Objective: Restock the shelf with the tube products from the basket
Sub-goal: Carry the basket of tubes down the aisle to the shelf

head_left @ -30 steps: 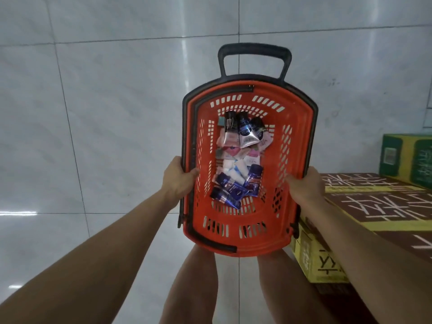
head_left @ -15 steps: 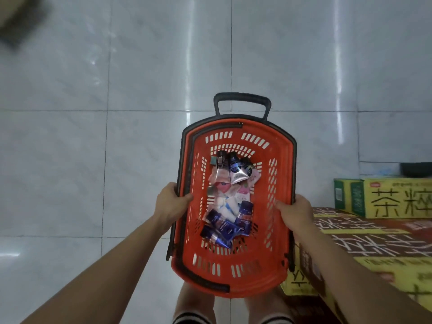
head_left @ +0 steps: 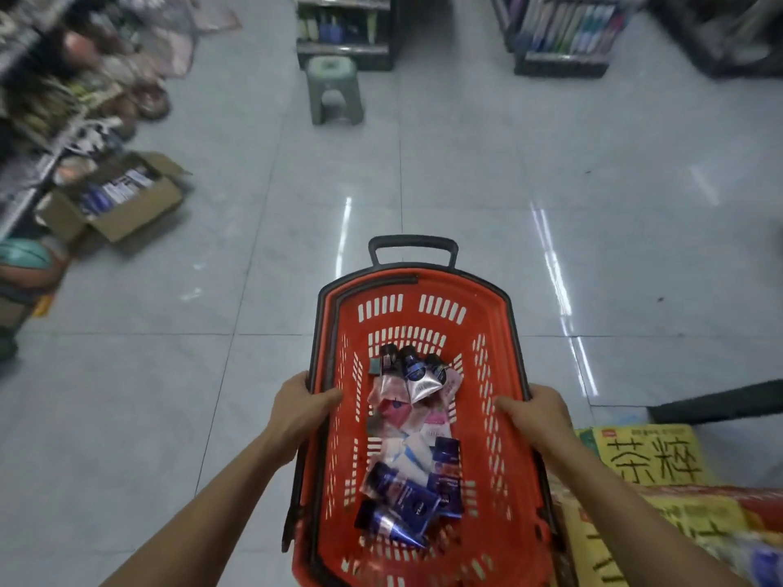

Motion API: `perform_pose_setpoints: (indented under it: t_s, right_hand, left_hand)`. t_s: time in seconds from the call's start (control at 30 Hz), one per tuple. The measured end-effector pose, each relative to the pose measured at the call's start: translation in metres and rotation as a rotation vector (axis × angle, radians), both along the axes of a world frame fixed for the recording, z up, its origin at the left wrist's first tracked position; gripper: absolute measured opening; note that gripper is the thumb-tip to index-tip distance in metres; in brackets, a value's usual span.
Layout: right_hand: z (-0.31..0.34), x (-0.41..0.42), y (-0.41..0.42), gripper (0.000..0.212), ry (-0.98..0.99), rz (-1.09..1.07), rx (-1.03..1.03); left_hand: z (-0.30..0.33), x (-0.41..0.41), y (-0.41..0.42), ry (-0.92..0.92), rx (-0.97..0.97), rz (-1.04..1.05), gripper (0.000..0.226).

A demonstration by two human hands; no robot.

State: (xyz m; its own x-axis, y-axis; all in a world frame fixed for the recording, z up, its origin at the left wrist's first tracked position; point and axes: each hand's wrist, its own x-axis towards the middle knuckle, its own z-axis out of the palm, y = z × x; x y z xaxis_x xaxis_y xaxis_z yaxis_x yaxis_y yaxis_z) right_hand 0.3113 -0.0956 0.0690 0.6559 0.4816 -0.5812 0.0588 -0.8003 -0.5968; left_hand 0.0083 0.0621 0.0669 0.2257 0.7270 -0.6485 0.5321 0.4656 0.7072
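Basket (head_left: 500, 374) w/ ~10 tubes (head_left: 413, 442), 2 hands (head_left: 303, 406) on rims.

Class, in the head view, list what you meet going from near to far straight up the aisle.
Dark blue tubes → silver tubes → basket handle → green stool → far shelf.

A pale, glossy tiled floor (head_left: 466, 184) fills the view. On it stand a small green plastic stool (head_left: 334, 93) at the far end, an open cardboard box (head_left: 114, 203) of goods at the left, and yellow printed cartons (head_left: 652, 463) at the lower right. Shelf units (head_left: 563, 31) rise from the floor along the far edge.
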Motion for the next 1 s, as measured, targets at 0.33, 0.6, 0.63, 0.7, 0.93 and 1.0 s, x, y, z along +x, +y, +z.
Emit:
perform_pose_setpoints:
  t_s: [0.33,0.6,0.63,0.7,0.93,1.0]
  right_hand:
    - [0.076,-0.046,-0.028,0.041,-0.139,0.088,0.135]
    - [0.07,-0.064,-0.03,0.041,-0.215,0.074,0.132]
    - [0.069,-0.063,-0.027,0.041,-0.229,0.075,0.128]
    - [0.068,-0.059,-0.019,0.043,-0.251,0.074,0.118]
    - [0.06,-0.019,0.024,0.039,-0.258,0.082,0.097]
    - [0.057,0.0,0.043,0.038,-0.252,0.084,0.103]
  left_hand:
    - [0.091,-0.041,-0.016,-0.096,0.152,-0.005,0.034]
    - [0.086,-0.059,-0.012,-0.068,0.219,-0.059,0.042]
    - [0.087,-0.058,-0.009,-0.063,0.221,-0.06,0.042]
    - [0.089,-0.051,-0.002,-0.052,0.224,-0.058,0.042]
    - [0.082,-0.008,0.043,-0.025,0.226,-0.066,0.045]
    - [0.079,0.014,0.062,-0.006,0.229,-0.064,0.046]
